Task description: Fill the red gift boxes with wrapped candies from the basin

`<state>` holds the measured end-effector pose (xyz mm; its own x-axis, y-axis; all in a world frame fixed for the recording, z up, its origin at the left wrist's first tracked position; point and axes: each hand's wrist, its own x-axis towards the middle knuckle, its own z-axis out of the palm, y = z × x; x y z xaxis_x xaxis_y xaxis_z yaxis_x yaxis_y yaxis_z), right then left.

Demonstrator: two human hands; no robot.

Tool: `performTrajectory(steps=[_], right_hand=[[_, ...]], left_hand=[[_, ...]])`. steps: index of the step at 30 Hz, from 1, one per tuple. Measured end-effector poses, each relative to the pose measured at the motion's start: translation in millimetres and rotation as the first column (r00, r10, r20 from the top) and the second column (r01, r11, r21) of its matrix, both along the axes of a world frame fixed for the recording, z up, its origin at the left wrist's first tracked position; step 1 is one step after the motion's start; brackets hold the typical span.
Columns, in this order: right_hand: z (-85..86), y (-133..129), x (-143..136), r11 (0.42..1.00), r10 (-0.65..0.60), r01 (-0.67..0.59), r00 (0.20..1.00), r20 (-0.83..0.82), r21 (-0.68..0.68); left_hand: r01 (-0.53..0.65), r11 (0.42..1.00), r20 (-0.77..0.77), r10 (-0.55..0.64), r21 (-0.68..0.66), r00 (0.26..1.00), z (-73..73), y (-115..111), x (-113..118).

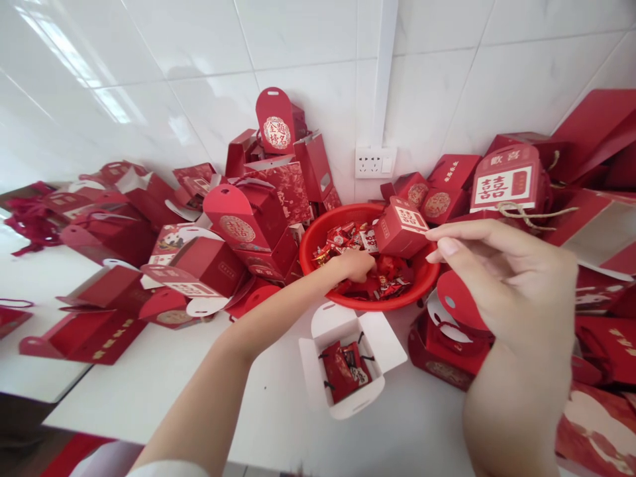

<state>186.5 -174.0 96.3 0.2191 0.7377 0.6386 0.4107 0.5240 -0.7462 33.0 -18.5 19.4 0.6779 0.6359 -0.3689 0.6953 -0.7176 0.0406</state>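
Your left hand (358, 266) dips among wrapped sweets (342, 237) in the red plastic basin (377, 305), its grip too hidden to tell, your right hand (511, 285) narrowed beside a double-happiness gift box (400, 233), any hold unclear, as apparent sweet-picking calls next for a sure grasp.

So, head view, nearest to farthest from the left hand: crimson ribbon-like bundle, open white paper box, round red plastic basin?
1. Red basin: left hand reaches inside.
2. Open white box: below, nearer camera.
3. Crimson bundle: far left.
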Motion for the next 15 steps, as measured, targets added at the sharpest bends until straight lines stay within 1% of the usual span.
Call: performTrajectory(steps=[3, 6, 9, 11, 13, 15], right_hand=[[-1.0, 1, -1, 1.0, 0.012, -0.012, 1.0, 0.0, -0.005], [-2.0, 2, -2, 1.0, 0.012, -0.012, 1.0, 0.004, -0.002], [-2.5, 2, -2, 1.0, 0.009, -0.009, 1.0, 0.015, -0.004], [-2.7, 2, -2, 1.0, 0.008, -0.007, 1.0, 0.018, -0.009], [-2.7, 2, -2, 1.0, 0.008, -0.008, 1.0, 0.014, -0.01], [-2.6, 2, -1, 1.0, 0.007, -0.007, 1.0, 0.014, -0.008]], left_hand=[[0.102, 0.994, 0.05, -0.1, -0.038, 0.994, -1.6, -3, 2], [0.157, 0.987, 0.071, -0.154, -0.038, 0.986, -9.1, -6, 9], [0.136, 0.99, 0.053, -0.134, -0.027, 0.99, -17.1, -7, 16], [0.117, 0.993, 0.059, -0.115, -0.025, 0.992, -18.7, -4, 16], [0.104, 0.994, 0.093, -0.102, -0.021, 0.99, -16.1, 1, 13], [0.106, 0.994, 0.138, -0.102, -0.019, 0.985, -10.5, 6, 5]])
